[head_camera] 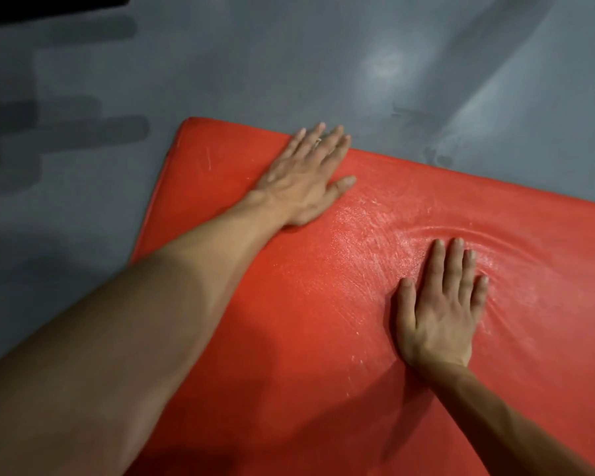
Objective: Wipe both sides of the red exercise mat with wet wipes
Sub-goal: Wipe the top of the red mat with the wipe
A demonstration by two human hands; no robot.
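Note:
The red exercise mat (pixel 289 304) lies flat on a grey floor and fills the lower right of the view. Its far left corner shows at the upper middle. My left hand (pixel 306 176) lies flat, fingers straight, on the mat near its far edge, fingertips reaching that edge. My right hand (pixel 440 304) presses flat on the mat further right and nearer to me. The mat's skin wrinkles and shines wet around the right hand. No wet wipe shows under or near either hand.
Grey floor (pixel 255 63) surrounds the mat on the left and far sides. It carries dark streaks at the left and a pale glare spot (pixel 389 65) at the top. A dark object (pixel 54 1) sits in the top left corner.

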